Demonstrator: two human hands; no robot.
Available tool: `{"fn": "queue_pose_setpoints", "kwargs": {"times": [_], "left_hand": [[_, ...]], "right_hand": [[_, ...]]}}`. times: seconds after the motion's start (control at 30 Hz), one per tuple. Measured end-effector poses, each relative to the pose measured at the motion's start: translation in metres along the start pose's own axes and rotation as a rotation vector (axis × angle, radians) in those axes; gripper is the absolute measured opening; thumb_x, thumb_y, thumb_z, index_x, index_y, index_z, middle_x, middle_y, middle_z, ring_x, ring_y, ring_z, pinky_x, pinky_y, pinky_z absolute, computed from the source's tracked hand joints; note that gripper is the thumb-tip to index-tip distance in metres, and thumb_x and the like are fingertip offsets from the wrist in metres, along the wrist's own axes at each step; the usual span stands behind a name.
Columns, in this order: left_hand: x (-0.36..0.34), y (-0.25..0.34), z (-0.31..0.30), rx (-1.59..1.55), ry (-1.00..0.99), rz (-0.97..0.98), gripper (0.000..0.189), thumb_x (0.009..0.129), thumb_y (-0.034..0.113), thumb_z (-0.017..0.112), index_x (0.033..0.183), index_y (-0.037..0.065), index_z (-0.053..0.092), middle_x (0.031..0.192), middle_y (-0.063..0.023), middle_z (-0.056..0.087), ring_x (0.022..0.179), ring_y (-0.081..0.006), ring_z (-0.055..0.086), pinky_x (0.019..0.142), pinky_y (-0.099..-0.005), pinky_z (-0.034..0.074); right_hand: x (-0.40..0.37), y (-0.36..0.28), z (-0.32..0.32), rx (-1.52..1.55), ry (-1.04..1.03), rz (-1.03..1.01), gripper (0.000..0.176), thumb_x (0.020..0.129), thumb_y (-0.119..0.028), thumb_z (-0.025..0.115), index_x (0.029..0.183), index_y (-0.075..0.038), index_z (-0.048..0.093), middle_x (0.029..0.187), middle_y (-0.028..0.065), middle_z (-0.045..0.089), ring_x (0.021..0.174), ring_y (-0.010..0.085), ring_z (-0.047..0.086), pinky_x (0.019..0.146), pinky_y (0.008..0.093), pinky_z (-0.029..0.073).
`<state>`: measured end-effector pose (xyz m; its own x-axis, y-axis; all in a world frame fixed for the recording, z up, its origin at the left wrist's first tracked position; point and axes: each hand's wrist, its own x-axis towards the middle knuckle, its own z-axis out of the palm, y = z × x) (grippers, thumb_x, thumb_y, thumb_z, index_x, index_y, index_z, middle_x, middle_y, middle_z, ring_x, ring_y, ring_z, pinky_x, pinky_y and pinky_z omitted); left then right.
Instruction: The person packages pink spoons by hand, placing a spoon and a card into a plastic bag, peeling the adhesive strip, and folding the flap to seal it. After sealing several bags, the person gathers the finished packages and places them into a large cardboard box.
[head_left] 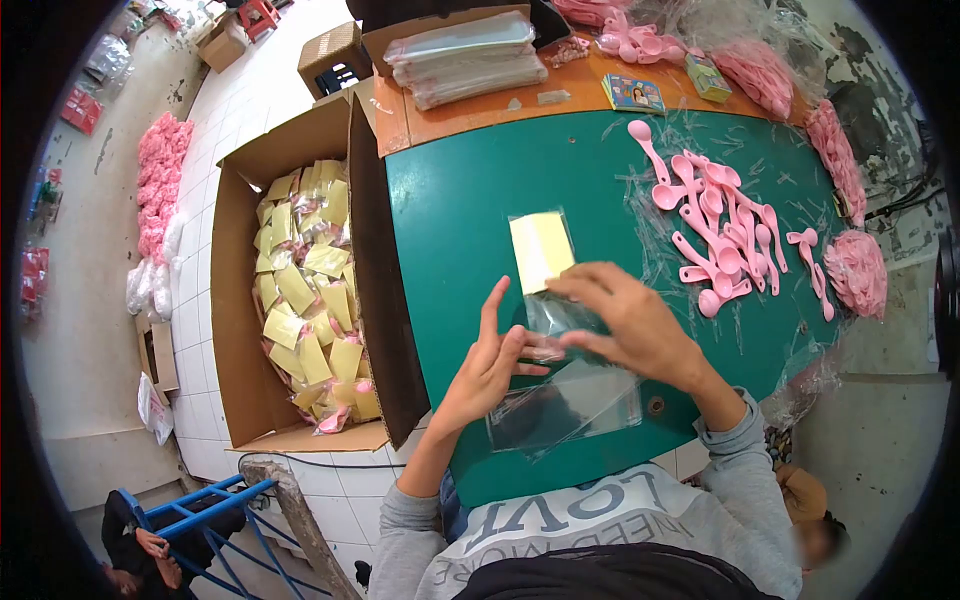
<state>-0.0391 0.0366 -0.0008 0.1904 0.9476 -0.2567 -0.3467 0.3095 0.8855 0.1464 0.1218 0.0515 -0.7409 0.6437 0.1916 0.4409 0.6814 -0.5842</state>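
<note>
A clear plastic bag (560, 314) with a pale yellow card (541, 250) at its far end lies between my hands over the green table. My right hand (640, 325) curves over the bag, fingertips by the card's near edge and thumb at the bag's near end. My left hand (485, 375) is beside that near end, index finger pointing up and the other fingers stretched toward the bag. Flat clear bags (565, 408) lie overlapping just below my hands. Farther right, pink plastic spoons (725, 225) lie in a loose pile.
A cardboard box (235, 300) full of bagged yellow cards stands left of the green table (450, 200). Stacked plastic sleeves (465, 60), a small card stack (633, 94) and bundled spoons (755, 75) sit along the far side. Two other people are partly visible low in view.
</note>
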Motion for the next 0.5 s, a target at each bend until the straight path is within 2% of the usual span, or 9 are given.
{"fn": "queue_pose_setpoints", "kwargs": {"times": [0.1, 0.2, 0.3, 0.5], "left_hand": [[0.002, -0.012, -0.005, 0.159, 0.030, 0.023, 0.059, 0.098, 0.009, 0.035, 0.144, 0.006, -0.002, 0.106, -0.0211, 0.062, 0.098, -0.0249, 0.064, 0.082, -0.0346, 0.054], [0.001, -0.013, -0.007, 0.135, 0.003, 0.003, 0.059, 0.098, 0.008, 0.035, 0.144, 0.007, -0.002, 0.108, -0.0210, 0.062, 0.100, -0.0253, 0.063, 0.084, -0.0364, 0.054], [0.001, -0.014, -0.008, 0.153, 0.012, -0.042, 0.059, 0.098, 0.006, 0.034, 0.145, 0.014, 0.001, 0.111, -0.0212, 0.059, 0.101, -0.0260, 0.061, 0.085, -0.0366, 0.054], [0.000, -0.012, -0.007, 0.023, 0.045, -0.099, 0.055, 0.098, 0.011, 0.038, 0.145, 0.012, 0.010, 0.103, -0.0177, 0.062, 0.097, -0.0241, 0.063, 0.084, -0.0370, 0.054]], "right_hand": [[-0.005, 0.000, 0.010, -0.047, -0.076, -0.030, 0.035, 0.073, -0.015, 0.071, 0.104, -0.005, 0.057, 0.103, 0.0126, 0.054, 0.097, 0.0292, 0.053, 0.082, 0.0394, 0.044], [-0.007, 0.003, 0.022, 0.014, -0.098, -0.019, 0.025, 0.073, -0.011, 0.068, 0.095, -0.005, 0.057, 0.095, 0.0116, 0.051, 0.092, 0.0283, 0.051, 0.079, 0.0390, 0.043], [-0.004, 0.004, 0.031, 0.058, -0.119, -0.018, 0.018, 0.074, -0.010, 0.066, 0.088, -0.005, 0.055, 0.090, 0.0114, 0.050, 0.089, 0.0282, 0.051, 0.078, 0.0387, 0.043], [-0.003, 0.003, 0.043, 0.031, -0.120, -0.077, 0.014, 0.074, -0.010, 0.064, 0.080, -0.004, 0.053, 0.087, 0.0111, 0.049, 0.087, 0.0277, 0.050, 0.078, 0.0397, 0.041]]}}
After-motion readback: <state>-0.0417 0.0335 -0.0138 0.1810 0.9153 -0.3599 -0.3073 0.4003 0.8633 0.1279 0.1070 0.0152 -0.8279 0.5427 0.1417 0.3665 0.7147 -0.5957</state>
